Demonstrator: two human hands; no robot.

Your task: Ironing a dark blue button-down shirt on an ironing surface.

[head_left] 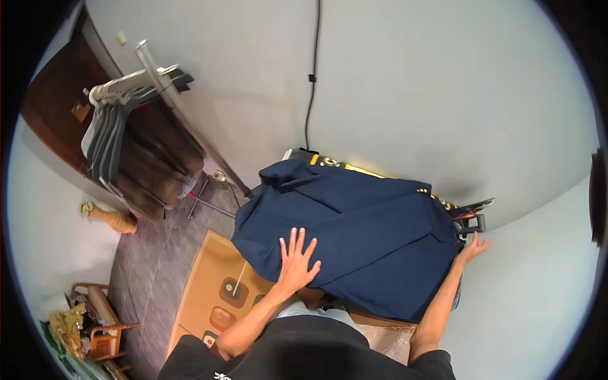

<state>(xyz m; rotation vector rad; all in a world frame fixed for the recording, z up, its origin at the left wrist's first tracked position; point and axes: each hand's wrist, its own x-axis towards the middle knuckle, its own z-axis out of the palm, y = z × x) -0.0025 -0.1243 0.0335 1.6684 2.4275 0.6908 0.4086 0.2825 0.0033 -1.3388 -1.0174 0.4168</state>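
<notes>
A navy blue garment (367,234), with folds and seams, lies spread over a raised surface in front of me. Yellow and white markings show along the far edge beneath it. My left hand (296,269) rests on the near left part of the cloth, fingers spread and palm down. Off the right end of the garment, my right hand (473,249) is held with its fingers stretched out. Just beyond those fingers stands what looks like an iron (472,221), with a dark looped handle and a red-orange part. Whether my fingers touch it, I cannot tell.
Several dark garments hang from hangers on a metal rack (171,95) at left. A patterned brown mat (202,278) lies on grey floor tiles. A tan vase (114,218) and a wooden stand (104,342) are farther left. A black cable (313,57) runs down the wall.
</notes>
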